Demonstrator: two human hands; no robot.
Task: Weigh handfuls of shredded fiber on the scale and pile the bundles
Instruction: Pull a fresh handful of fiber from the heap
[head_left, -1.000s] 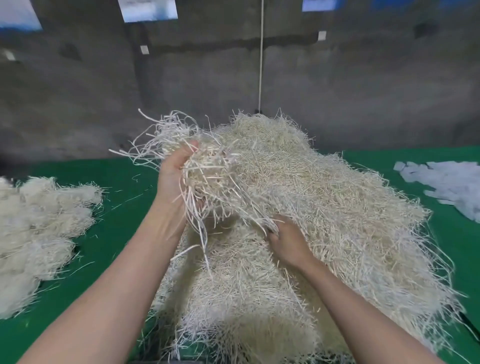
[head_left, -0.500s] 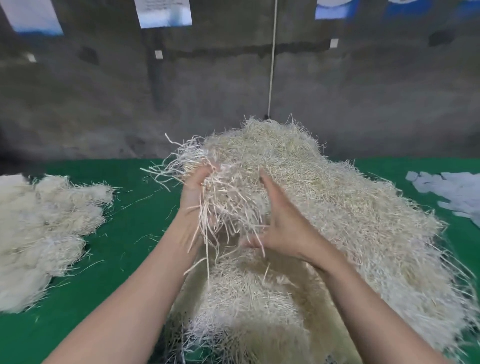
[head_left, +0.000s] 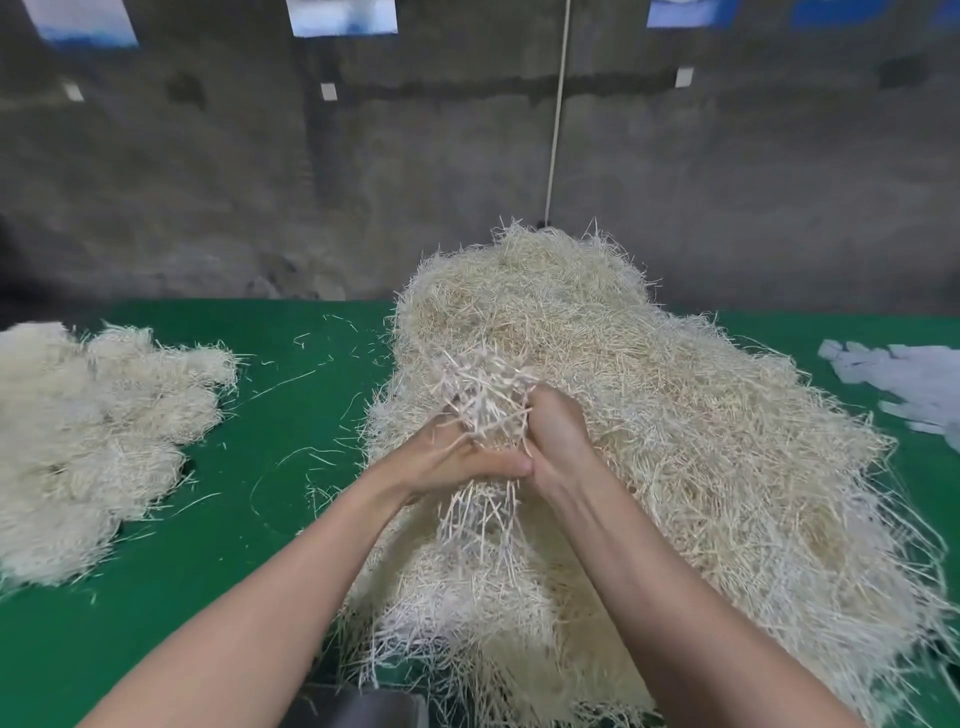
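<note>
Since loose shreds would slip from one palm, you press your left hand (head_left: 457, 462) and right hand (head_left: 558, 441) together, fingers (head_left: 543, 402) curled round one handful (head_left: 485, 400) just above the heap (head_left: 675, 415) on the table (head_left: 291, 415), probably to pack it for weighing, while finished bundles (head_left: 93, 415) lie piled well left.

**Materials and finishes at the green table.**
The heap (head_left: 675, 441) is dry, straw-pale shredded fiber, matt and bristly. The handful (head_left: 483, 395) gripped by the left hand (head_left: 457, 462) and right hand (head_left: 556, 436) shows thin, stiff, flat strips. The bundles (head_left: 93, 441) at left look whiter and finer. The table (head_left: 291, 545) has a matt green, cloth-like cover. The wall (head_left: 363, 182) is rough, stained grey concrete. At right lie white, paper-like scraps (head_left: 909, 384).
</note>
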